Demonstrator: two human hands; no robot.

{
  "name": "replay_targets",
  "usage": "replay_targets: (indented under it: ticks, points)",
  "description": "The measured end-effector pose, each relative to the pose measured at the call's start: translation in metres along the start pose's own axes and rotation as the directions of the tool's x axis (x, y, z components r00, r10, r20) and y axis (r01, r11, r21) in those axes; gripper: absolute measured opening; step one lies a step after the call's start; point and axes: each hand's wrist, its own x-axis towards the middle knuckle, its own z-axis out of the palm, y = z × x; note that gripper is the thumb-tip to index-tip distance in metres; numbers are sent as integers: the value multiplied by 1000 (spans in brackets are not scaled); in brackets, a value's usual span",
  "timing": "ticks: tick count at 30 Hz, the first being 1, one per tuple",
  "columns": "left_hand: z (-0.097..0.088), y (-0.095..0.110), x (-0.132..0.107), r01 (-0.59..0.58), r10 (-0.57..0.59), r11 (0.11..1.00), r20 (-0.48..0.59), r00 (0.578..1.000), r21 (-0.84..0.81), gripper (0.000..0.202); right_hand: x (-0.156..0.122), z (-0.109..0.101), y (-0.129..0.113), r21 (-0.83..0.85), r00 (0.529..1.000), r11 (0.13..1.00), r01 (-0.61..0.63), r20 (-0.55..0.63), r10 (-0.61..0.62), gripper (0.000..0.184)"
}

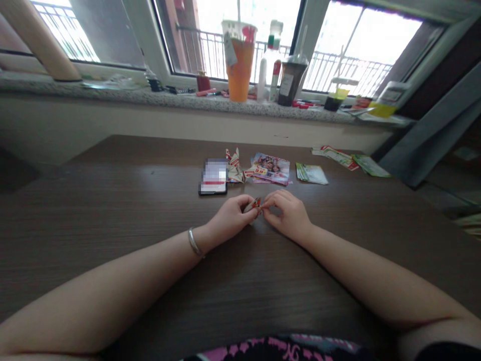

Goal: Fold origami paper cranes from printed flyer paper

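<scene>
Over the middle of the dark wooden table (124, 215), my left hand (236, 213) grips a small piece of folded paper (257, 202) with red and pale print. My right hand (283, 209) pinches the paper's right end between thumb and fingers. Most of the paper is hidden by my fingers. Just beyond my left hand lies a phone (213, 176) with its screen lit and blurred. Folded paper pieces (235, 168) with red and cream patterns stand against its right side.
A stack of printed flyers (271, 169) lies right of the folded pieces, with green-and-white paper slips (311, 173) beyond. More leaflets (338, 157) are at the far right. On the windowsill (169, 98) stand a tall orange drink cup (239, 65), a dark cup (291, 80) and bottles.
</scene>
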Motion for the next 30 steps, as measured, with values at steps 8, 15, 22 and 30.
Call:
replay_targets:
  ticks: [8,15,22,30]
  points:
    - [-2,-3,2,5,-5,1000,5,1000,-31,23,-1,0,3,76,999,996,42,-8,-42,12]
    - [-4,-1,2,18,-17,998,7,1000,-52,30,-1,0,2,98,1000,995,21,-3,-20,10]
    - [-4,1,2,65,-65,994,0,998,-82,31,-1,0,2,74,1000,997,12,21,-14,7]
    - [-3,5,2,57,-59,997,-32,998,-60,28,-1,-2,0,73,999,997,30,26,-32,7]
